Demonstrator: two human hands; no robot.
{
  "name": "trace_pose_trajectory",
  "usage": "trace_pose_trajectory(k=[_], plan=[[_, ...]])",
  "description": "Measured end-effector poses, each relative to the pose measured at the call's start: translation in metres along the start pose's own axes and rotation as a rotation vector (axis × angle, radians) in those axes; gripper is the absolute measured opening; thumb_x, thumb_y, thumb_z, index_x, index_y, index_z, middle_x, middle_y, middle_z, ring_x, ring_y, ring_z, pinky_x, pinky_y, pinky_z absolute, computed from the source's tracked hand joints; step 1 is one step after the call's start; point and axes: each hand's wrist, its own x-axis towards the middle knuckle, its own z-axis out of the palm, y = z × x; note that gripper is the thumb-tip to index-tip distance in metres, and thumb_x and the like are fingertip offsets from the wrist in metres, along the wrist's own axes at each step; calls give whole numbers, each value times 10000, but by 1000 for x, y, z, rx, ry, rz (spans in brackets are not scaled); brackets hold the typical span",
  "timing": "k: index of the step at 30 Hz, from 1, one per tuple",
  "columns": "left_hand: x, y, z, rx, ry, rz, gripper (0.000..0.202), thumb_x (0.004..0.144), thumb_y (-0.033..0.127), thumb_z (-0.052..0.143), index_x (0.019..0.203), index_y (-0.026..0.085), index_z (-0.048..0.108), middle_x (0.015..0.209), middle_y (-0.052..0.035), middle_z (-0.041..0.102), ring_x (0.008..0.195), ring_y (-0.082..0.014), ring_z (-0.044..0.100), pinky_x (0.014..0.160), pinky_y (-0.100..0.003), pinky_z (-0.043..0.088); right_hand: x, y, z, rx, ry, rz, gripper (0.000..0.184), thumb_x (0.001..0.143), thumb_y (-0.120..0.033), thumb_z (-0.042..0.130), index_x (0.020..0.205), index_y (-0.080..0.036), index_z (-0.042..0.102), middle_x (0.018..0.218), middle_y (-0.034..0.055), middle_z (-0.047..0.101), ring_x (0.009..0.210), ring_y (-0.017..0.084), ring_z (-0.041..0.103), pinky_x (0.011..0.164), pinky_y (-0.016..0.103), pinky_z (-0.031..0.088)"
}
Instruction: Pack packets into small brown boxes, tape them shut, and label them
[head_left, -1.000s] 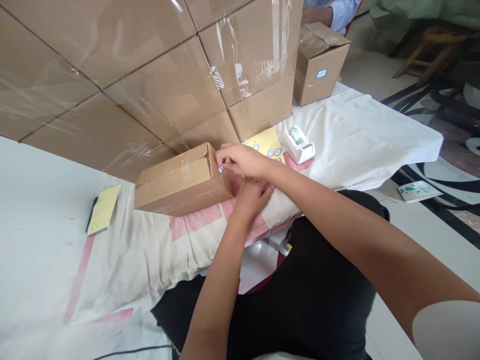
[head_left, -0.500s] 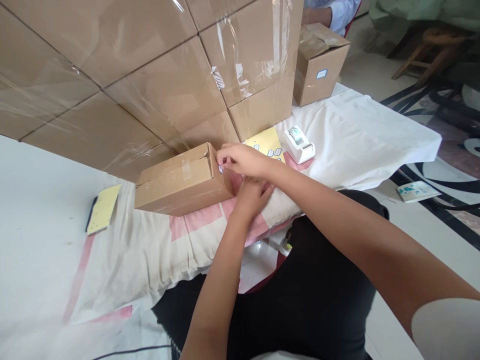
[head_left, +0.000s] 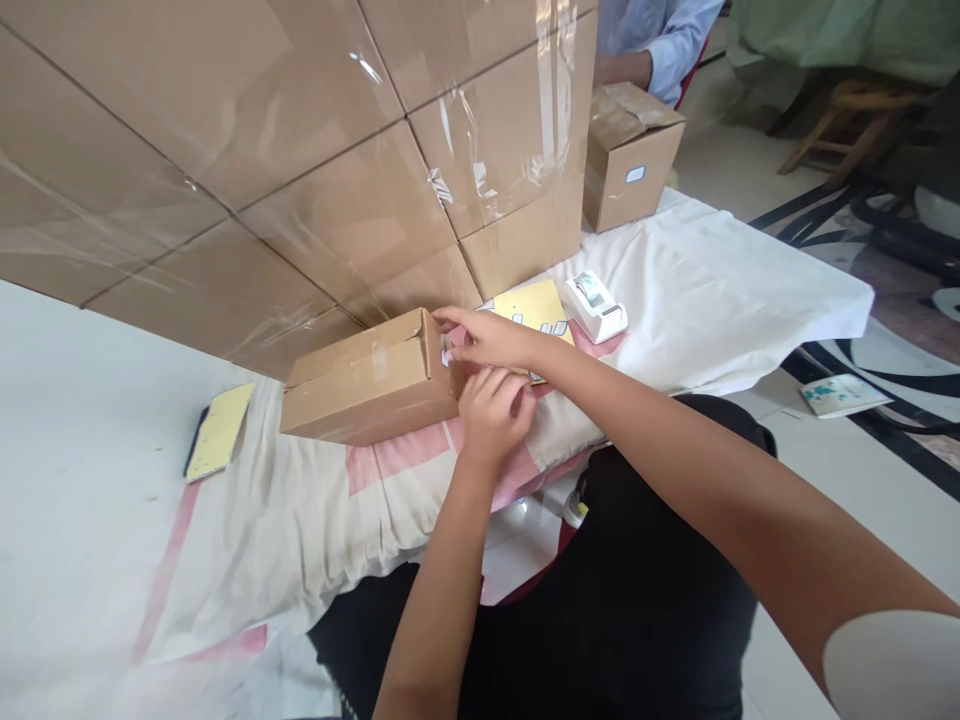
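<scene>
A small brown cardboard box (head_left: pixel 360 385) lies on its side on a white and pink cloth (head_left: pixel 712 290). My right hand (head_left: pixel 491 340) reaches across to the box's right end, fingers stretched out and pressing a small white label (head_left: pixel 447 356) against the cardboard. My left hand (head_left: pixel 491 415) sits just below it at the same end of the box. Its fingers are curled, and what they hold, if anything, is hidden. Behind my right hand lies a yellow backing sheet (head_left: pixel 536 305) with several small labels.
A wall of large taped cartons (head_left: pixel 300 150) stands close behind the box. A white label printer (head_left: pixel 596 305) sits by the yellow sheet, another labelled box (head_left: pixel 630 160) farther back beside a person's blue sleeve (head_left: pixel 660 40). A yellow pad (head_left: pixel 219 443) lies left; a booklet (head_left: pixel 832 393) on the floor.
My right hand has gone from pinching the label at the box's end to pressing it with straighter fingers. My left hand has moved up closer to the box. The view has shifted slightly.
</scene>
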Motion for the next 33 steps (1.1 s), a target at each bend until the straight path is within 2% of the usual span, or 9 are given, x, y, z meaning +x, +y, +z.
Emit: trace_pose_trajectory(k=[2,5,8,10,13,20,24,30,33], plan=[[-6,-1,-6,100,234,-67,138,900,230,561,886,204,696,871,-81,635,910,-228,579,908,-422,444,0,-2,0,4,-17,-7,538,860,-168,690,1372,-151,525,1280,105,662,1113,214,627,955,356,482],[-9,-3,-15,305,619,-261,178,867,290,627,1010,185,647,1092,-134,563,1135,-281,518,990,-479,434,-1,-8,1,-12,-67,-21,408,821,-209,724,1209,-147,613,1131,64,687,947,187,632,820,311,486],[-7,-4,-25,450,770,-388,441,831,329,688,1213,167,540,1346,-190,439,1339,-335,393,1106,-567,353,-3,-15,5,-38,-113,-50,236,821,-229,707,1027,-145,630,986,33,663,831,161,585,715,276,440],[-8,-5,-31,486,772,-407,511,827,316,684,1273,174,482,1405,-202,390,1397,-351,342,1149,-603,289,-4,-19,8,-52,-114,-65,199,824,-246,706,968,-156,602,939,19,634,805,156,558,689,269,411],[-13,-9,-35,489,730,-395,515,839,299,646,1296,189,435,1367,-186,421,1399,-351,343,1165,-619,252,-4,-20,13,-51,-118,-71,224,828,-290,717,923,-178,548,886,-6,593,762,152,532,653,264,374],[-20,-16,-36,493,753,-363,472,856,247,649,1291,202,471,1313,-153,517,1386,-323,387,1171,-573,280,-5,-21,15,-126,-105,-64,243,864,-326,713,902,-193,512,843,-12,578,725,153,513,629,265,314],[-29,-17,-42,482,704,-338,474,871,244,672,1310,208,497,1324,-154,539,1406,-327,393,1170,-574,300,-9,-26,12,-176,-112,-29,173,898,-290,668,935,-193,530,835,-7,592,707,154,519,632,267,305],[-41,-18,-48,464,640,-283,464,888,220,650,1328,199,505,1375,-175,512,1452,-342,359,1189,-605,282,-10,-35,12,-208,-133,-33,409,826,-402,784,1086,-175,565,905,12,622,755,176,546,625,267,315],[-41,-17,-48,472,641,-296,463,892,222,638,1331,199,494,1383,-178,506,1464,-345,341,1186,-610,279,-8,-38,13,-230,-109,-17,390,833,-382,797,1074,-166,578,873,0,611,748,170,544,615,265,299]])
